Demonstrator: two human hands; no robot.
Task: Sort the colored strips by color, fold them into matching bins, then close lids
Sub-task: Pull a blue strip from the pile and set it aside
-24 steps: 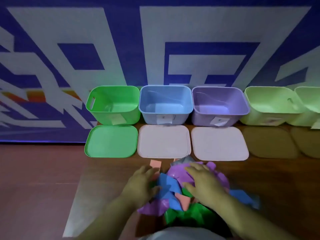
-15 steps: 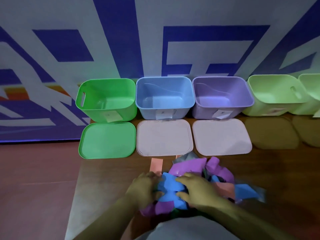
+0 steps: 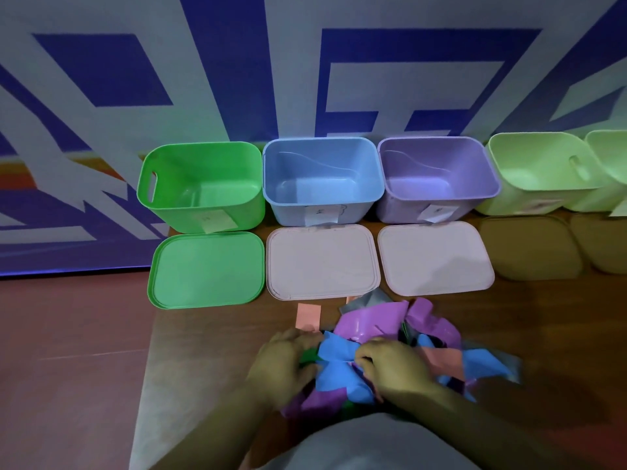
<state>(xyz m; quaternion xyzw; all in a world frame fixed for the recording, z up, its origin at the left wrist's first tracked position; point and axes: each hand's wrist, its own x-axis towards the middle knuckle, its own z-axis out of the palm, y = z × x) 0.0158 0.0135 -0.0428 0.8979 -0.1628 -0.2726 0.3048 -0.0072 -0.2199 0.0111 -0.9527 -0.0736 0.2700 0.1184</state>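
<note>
Motion blur softens both hands and the near edge of a heap of colored strips (image 3: 371,321), which lies on the wooden table (image 3: 210,351) just in front of the person; a grey-clothed body hides its lower part. The left hand (image 3: 284,362) rests on the heap's left side, fingers bent, tips buried among the strips; whether it grips one cannot be told. The right hand (image 3: 397,368) reaches in from the right, fingers curled together and pinching a blue strip (image 3: 334,366). Beyond the heap lie three lids, and behind them stand an open green bin (image 3: 203,198), blue bin (image 3: 322,205) and purple bin (image 3: 437,203). Pale green bins (image 3: 539,171) at the right are cut off by the frame edge.
</note>
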